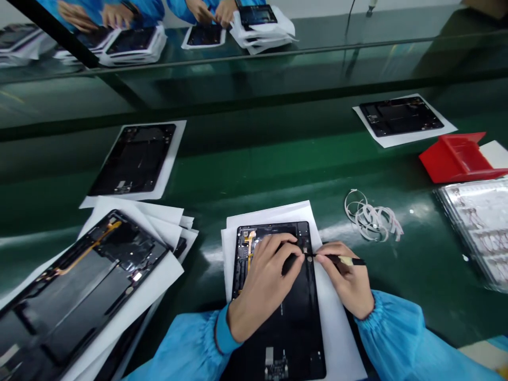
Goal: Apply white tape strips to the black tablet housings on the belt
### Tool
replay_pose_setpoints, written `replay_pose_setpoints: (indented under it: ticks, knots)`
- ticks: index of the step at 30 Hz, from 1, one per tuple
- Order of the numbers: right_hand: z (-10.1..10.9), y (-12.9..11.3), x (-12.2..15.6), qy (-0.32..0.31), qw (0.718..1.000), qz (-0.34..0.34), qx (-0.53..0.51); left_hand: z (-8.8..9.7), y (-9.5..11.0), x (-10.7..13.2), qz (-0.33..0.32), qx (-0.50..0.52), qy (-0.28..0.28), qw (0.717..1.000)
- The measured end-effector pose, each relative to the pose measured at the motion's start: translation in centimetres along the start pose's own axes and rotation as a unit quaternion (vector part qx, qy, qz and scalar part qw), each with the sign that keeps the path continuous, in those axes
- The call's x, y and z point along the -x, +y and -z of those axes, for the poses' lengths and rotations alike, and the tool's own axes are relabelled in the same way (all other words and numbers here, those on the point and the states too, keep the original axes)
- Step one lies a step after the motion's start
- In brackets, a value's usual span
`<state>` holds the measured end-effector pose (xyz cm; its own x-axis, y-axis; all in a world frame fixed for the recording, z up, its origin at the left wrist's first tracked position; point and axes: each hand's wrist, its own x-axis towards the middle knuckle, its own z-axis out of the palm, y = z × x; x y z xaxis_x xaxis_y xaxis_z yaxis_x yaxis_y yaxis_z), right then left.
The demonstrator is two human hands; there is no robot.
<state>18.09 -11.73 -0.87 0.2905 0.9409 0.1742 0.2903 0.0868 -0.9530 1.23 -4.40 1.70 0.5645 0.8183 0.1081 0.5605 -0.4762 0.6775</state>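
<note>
Head view: at lower centre, a flat black rectangular tablet housing [298,323] lies on white paper sheets [337,344] that jut past its top and right edges. My right hand [349,283], over the paper by the housing's right edge, pinches a slim dark tool with a pale band [348,260]. My left hand [270,280] reaches across the housing, thumb and forefinger brought together near that edge; I cannot tell whether they grip anything. Leftward, a narrow strip of glossy green tabletop [206,259] separates the sheets from a paper-layered stack of black housings [89,296]. Wider green runs right, past coiled white strips [373,219], to a clear plastic tray [484,227].
</note>
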Motion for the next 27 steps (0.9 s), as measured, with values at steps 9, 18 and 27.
replay_pose_setpoints:
  ticks: [9, 18, 27]
  knots:
    - [-0.06, 0.05, -0.08, 0.006, 1.000, -0.009, -0.004, -0.12, -1.09, 0.39, 0.039, -0.006, -0.001, 0.999]
    - [0.01, -0.12, -0.29, 0.060, 0.998, -0.002, 0.002, -0.12, -0.99, 0.30, 0.032, 0.014, 0.002, 0.999]
    - [-0.24, -0.02, -0.35, 0.055, 0.998, -0.014, 0.010, -0.31, -1.17, 0.17, 0.032, 0.000, 0.007, 0.999]
